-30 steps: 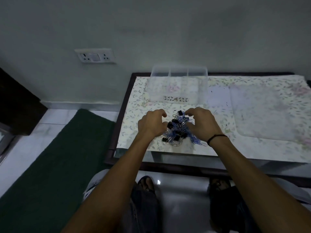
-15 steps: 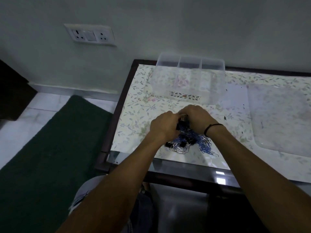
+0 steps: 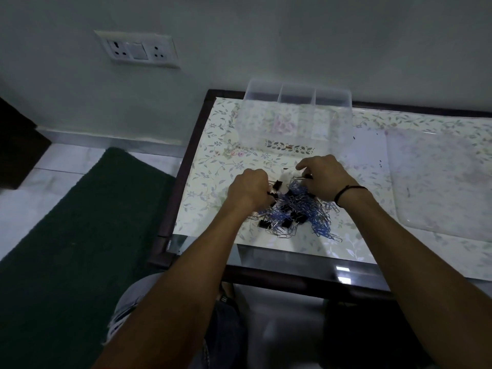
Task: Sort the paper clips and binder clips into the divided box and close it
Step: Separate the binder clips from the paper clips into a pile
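Observation:
A tangled pile of blue and silver paper clips [image 3: 316,222] mixed with black binder clips [image 3: 295,215] lies on the flowered table cover near the front edge. Behind it stands the clear divided box [image 3: 250,123], open, with three compartments along its back. My left hand [image 3: 249,190] is curled at the pile's left side, fingers pinched on a small black binder clip. My right hand [image 3: 326,177] rests on the pile's far right, fingertips closed on a dark binder clip. One more binder clip [image 3: 278,185] lies between my hands.
A clear flat lid [image 3: 439,182] lies on the table [image 3: 213,155] to the right. The table's dark frame runs along the left and front edges. A green mat [image 3: 66,235] covers the floor at left, below a wall socket [image 3: 138,49].
My hands were joined over the top of the pile; now they have drawn apart, left hand to the left, right hand to the far right. The camera has shifted slightly.

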`<state>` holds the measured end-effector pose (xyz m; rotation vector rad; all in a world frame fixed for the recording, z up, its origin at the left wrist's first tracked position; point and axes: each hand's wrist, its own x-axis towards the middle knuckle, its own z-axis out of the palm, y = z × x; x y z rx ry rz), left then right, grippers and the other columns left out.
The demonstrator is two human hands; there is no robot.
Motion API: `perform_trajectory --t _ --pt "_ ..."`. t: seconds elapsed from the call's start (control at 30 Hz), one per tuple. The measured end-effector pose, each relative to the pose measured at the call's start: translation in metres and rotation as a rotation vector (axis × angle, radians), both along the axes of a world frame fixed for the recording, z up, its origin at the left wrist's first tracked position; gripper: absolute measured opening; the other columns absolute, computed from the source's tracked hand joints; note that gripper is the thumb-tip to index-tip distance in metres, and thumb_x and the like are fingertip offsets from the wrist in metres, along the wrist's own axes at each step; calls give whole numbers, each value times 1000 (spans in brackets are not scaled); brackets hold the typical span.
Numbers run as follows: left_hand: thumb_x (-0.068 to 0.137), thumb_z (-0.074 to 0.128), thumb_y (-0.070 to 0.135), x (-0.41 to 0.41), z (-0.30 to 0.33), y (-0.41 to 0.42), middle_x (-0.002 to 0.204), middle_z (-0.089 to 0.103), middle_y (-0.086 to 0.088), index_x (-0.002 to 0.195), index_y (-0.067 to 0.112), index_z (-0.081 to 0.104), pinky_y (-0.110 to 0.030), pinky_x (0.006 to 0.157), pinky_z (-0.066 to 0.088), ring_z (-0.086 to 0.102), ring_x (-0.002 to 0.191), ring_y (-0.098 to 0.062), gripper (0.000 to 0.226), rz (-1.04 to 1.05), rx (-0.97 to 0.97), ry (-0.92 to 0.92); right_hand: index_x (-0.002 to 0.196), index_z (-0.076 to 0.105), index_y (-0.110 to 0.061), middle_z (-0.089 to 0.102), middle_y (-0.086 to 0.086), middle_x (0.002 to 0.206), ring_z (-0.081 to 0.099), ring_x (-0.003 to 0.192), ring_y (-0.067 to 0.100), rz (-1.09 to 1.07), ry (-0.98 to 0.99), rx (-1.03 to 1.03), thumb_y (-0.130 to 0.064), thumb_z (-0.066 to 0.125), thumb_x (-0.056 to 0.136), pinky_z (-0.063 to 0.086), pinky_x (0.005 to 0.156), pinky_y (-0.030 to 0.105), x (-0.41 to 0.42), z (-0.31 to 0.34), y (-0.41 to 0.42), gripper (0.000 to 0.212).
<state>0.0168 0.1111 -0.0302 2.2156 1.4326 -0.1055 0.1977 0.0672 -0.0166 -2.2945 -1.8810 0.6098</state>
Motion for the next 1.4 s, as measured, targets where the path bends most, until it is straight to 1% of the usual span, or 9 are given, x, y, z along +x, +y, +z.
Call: perform_trajectory --t 0.27,0.47,0.63,0.7,0.83,0.93,1.03,1.23,1.4 --pt "74 88 33 -18 35 15 92 78 3 89 19 81 -29 84 57 71 86 -12 22 50 -68 -107 114 71 -9 73 15 107 68 105 26 22 19 67 -1 63 90 55 94 41 -8 13 -7 26" --pt "69 91 32 -59 41 23 89 77 1 88 19 81 -25 71 51 68 81 -13 26 161 -19 -12 98 80 -9 78 9 97 73 89 19 -17 272 114 -5 75 83 56 90 27 -58 22 3 17" --pt "64 93 33 -93 35 27 94 75 -3 80 22 76 -32 78 58 67 87 -19 26 257 10 100 101 80 -10 78 10 98 73 88 19 31 377 6 -14 74 86 58 86 27 -107 3 13 17" --pt "64 93 34 -100 33 27 100 73 -6 88 17 75 -36 81 60 69 90 -23 35 273 -8 163 104 79 -10 77 10 102 72 93 21 19 404 -22 -17 72 87 56 86 27 -122 -7 15 19" --pt "67 89 27 -114 29 28 103 71 -7 98 13 73 -33 73 57 68 90 -24 38 308 -10 201 114 74 -14 75 6 110 69 103 18 17 437 -75 -14 67 89 44 78 18 -133 -17 15 26" --pt "71 85 19 -112 29 26 105 70 -7 102 13 72 -33 70 55 66 88 -25 35 295 -31 237 124 69 -15 72 3 116 67 107 18 34 469 -86 -13 64 91 46 84 21 -126 -13 14 33" --pt "73 82 15 -105 29 25 110 67 -7 106 14 72 -35 73 57 66 95 -27 35 282 -19 235 128 66 -15 69 5 123 66 109 20 81 380 -55 -14 67 90 49 92 24 -111 -5 15 38" --pt "70 90 26 -60 28 10 95 76 0 94 22 79 -28 74 55 71 86 -17 27 111 -40 36 109 73 -20 67 8 110 64 101 26 154 -18 8 -18 80 74 50 78 31 -75 -4 17 36" --pt "67 89 23 -27 21 -13 93 74 1 87 25 77 -32 74 58 69 86 -19 25 -117 -77 81 96 73 -24 69 10 98 64 92 25 163 -24 -93 -21 78 75 55 76 34 -65 -6 10 22"
